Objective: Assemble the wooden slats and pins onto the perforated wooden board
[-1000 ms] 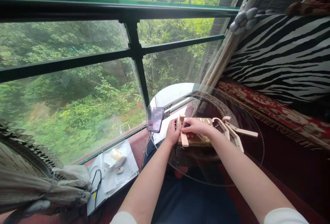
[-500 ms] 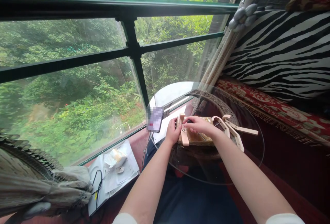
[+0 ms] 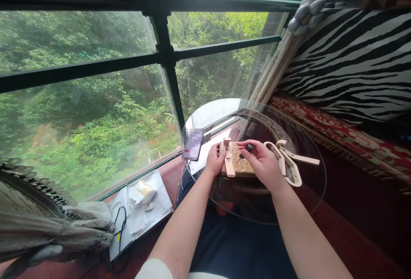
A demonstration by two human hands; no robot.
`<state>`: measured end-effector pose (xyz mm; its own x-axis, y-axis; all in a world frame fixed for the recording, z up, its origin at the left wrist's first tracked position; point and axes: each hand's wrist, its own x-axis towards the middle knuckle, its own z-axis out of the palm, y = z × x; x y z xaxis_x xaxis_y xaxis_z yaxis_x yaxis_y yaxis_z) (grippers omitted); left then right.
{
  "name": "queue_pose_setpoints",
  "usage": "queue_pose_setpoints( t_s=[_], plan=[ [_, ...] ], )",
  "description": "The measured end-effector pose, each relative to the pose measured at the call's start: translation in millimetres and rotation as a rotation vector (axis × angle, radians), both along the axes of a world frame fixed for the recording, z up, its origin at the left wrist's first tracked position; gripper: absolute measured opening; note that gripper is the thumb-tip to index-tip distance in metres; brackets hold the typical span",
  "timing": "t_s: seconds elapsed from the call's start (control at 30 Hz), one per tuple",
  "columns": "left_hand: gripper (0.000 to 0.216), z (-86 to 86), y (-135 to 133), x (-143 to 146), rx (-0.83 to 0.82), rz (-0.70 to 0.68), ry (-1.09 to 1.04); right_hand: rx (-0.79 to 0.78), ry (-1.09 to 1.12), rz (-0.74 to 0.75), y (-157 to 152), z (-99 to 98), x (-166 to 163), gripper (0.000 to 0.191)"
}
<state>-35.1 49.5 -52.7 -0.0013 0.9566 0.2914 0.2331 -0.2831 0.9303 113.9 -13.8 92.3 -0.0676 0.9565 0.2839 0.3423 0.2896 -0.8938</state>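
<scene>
Phone (image 3: pixel 196 147): left of the left hand, cable at its lower end.
Left hand (image 3: pixel 215 161): gripping the wooden strip by its left edge.
Wooden strip (image 3: pixel 229 166): at the left hand's thumb, crossing the board.
Board (image 3: pixel 243 167): between both hands, small bits scattered on top.
Black tool (image 3: pixel 249 147): in the right fingertips, perhaps a screwdriver.
Right hand (image 3: pixel 266 166): pinching that tool.
Curved wooden pieces (image 3: pixel 294 175): just right of the right hand.

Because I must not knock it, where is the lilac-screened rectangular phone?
In the head view, slightly left of centre, the phone is left of the left hand, beside white paper.
</scene>
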Motion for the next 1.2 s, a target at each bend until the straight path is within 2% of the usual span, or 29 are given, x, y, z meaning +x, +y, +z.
queue_pose_setpoints(
  t_s=[0.17, 0.37, 0.93, 1.03, 1.1, 1.2],
  plan=[
    [0.035, -2.8, 0.8, 0.3, -0.016, -0.001, -0.01, 0.131, 0.061, -0.072, -9.3, -14.9, -3.6, 0.02],
    [0.035, -0.3, -0.6, 0.5, -0.027, 0.011, -0.025, 0.144, 0.044, -0.121, -6.8, -25.9, -4.5, 0.02],
    [0.035, -5.1, 1.8, 0.6, -0.022, 0.013, -0.015, 0.186, -0.114, -0.147, -3.8, -23.3, -11.5, 0.018],
    [0.035, -4.9, 1.6, 0.5, -0.018, 0.014, -0.015, 0.217, -0.126, -0.206, 0.5, -23.1, -11.4, 0.026],
    [0.035, -3.5, 1.0, 0.4, -0.019, 0.018, -0.017, 0.244, -0.174, -0.229, 1.8, -22.3, -12.2, 0.032],
    [0.034, -0.6, -0.5, 0.1, -0.022, 0.023, -0.014, 0.248, -0.333, -0.177, 0.2, -19.3, -14.9, 0.031]
  ],
)
